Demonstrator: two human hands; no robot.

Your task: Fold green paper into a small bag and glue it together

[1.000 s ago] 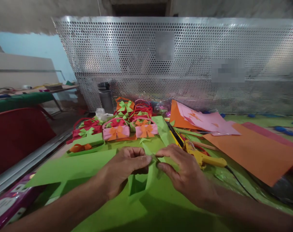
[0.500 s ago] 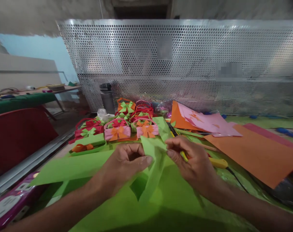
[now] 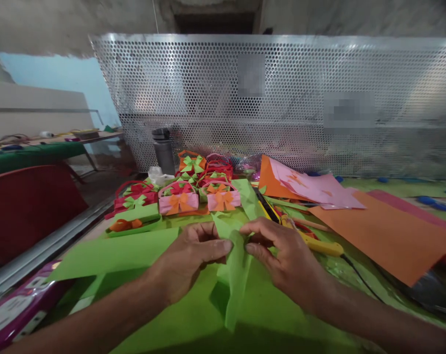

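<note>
My left hand (image 3: 188,260) and my right hand (image 3: 282,255) both pinch a long folded strip of green paper (image 3: 235,275), held just above the green sheet (image 3: 179,319) that covers the table in front of me. The strip hangs down between my thumbs and forefingers. The fingers of both hands are closed on its upper part. Behind my right hand lies a yellow glue gun (image 3: 319,245) with a black cord.
Several small paper baskets with bows (image 3: 179,196) stand at the back centre, beside a grey bottle (image 3: 164,150). Orange paper (image 3: 385,233) and pink paper (image 3: 315,187) lie at the right. A perforated metal screen (image 3: 282,98) closes the back. A red chair (image 3: 27,206) is on the left.
The folded green piece has opened out into a longer hanging strip. Both hands shifted slightly and kept their pinch on it.
</note>
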